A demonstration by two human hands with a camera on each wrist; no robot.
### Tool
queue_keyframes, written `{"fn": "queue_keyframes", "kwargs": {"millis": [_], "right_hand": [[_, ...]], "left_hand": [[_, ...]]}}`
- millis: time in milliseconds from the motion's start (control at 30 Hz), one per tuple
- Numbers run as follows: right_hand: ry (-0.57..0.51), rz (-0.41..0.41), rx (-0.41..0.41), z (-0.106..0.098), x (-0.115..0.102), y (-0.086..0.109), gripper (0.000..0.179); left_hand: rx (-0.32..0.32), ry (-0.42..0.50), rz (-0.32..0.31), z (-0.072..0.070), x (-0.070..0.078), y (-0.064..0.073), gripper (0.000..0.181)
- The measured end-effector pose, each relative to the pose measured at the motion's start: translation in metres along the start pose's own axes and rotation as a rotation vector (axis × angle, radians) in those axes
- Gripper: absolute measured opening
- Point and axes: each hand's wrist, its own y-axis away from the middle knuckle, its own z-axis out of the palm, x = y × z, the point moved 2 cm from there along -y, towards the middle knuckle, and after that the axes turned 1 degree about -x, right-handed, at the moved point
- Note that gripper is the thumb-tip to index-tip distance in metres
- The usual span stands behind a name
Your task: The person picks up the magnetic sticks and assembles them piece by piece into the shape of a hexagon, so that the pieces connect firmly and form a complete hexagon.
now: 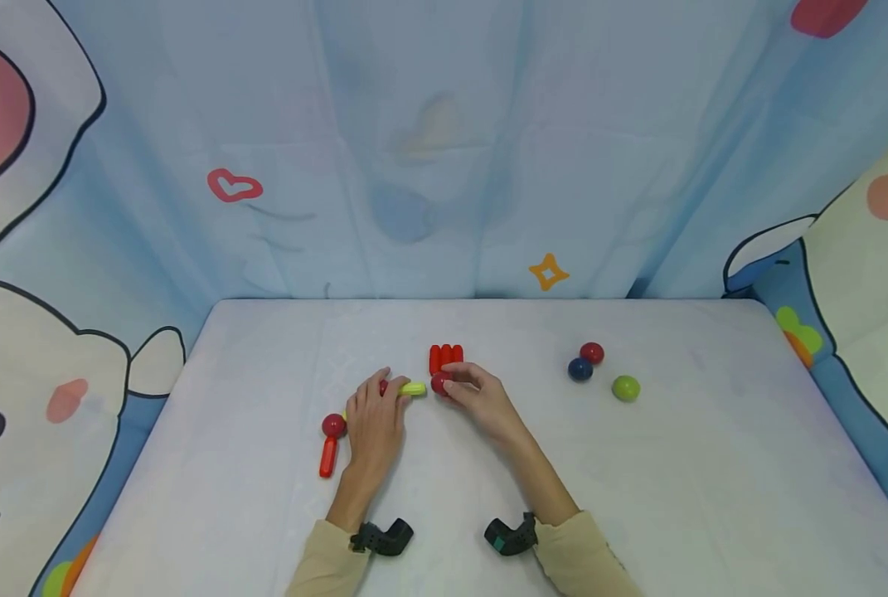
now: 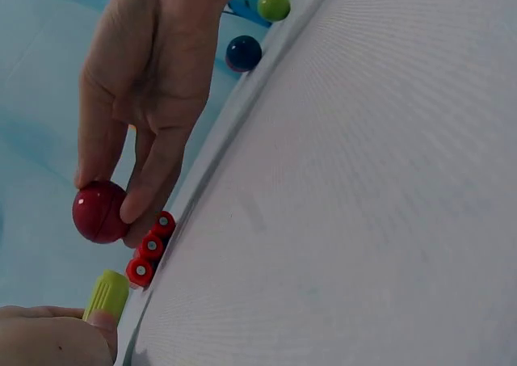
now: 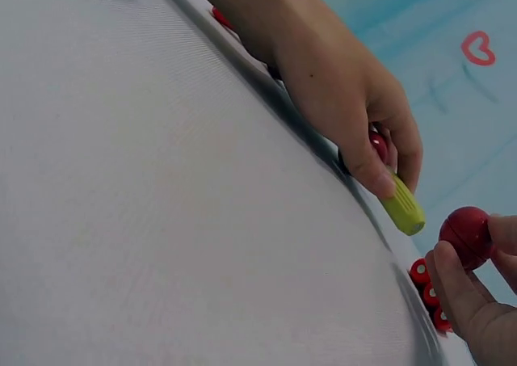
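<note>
My left hand [image 1: 373,424] grips a yellow-green rod [image 1: 414,388], its free end pointing right. A red ball [image 3: 378,144] shows between that hand's fingers, at the rod's other end. Just to the right, my right hand [image 1: 486,405] pinches another red ball [image 2: 100,212] between thumb and fingers. A small gap separates this ball from the rod's free end. Left of my left hand, a red ball [image 1: 333,425] touches a red rod [image 1: 327,458], with a bit of yellow-green showing beside the ball. The left hand hides how these parts connect.
Three red rods [image 1: 446,357] lie side by side just beyond the right hand. Farther right on the white table [image 1: 712,464] are a red ball [image 1: 592,353], a dark blue ball [image 1: 581,369] and a green ball [image 1: 626,388]. A blue curtain [image 1: 444,166] hangs behind the table.
</note>
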Motion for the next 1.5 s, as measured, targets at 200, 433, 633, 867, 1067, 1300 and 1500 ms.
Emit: {"fn": "queue_keyframes", "kwargs": {"millis": [200, 433, 633, 867, 1067, 1300, 1500], "right_hand": [[-0.033, 0.0, -0.001, 0.004, 0.004, -0.001, 0.034], [-0.173, 0.029, -0.042, 0.005, 0.005, -0.001, 0.037], [-0.222, 0.039, -0.069, 0.006, 0.004, -0.001, 0.038], [-0.24, 0.031, -0.073, 0.005, 0.005, -0.002, 0.038], [-0.233, 0.052, -0.055, 0.001, 0.008, -0.003, 0.038], [-0.232, 0.055, -0.05, -0.002, 0.011, -0.006, 0.039], [-0.223, 0.037, -0.087, 0.004, 0.012, -0.006, 0.039]], "left_hand": [[0.005, 0.006, 0.004, -0.001, 0.001, 0.0, 0.032], [0.026, 0.021, 0.018, -0.001, 0.001, 0.0, 0.03], [0.038, 0.045, 0.028, -0.002, 0.001, 0.0, 0.029], [0.031, 0.052, 0.037, -0.001, 0.002, -0.001, 0.03], [0.034, 0.043, 0.042, -0.001, 0.002, 0.0, 0.03], [0.042, 0.048, 0.043, -0.001, 0.002, 0.0, 0.03], [0.025, 0.044, 0.041, -0.001, 0.002, 0.0, 0.031]]}}
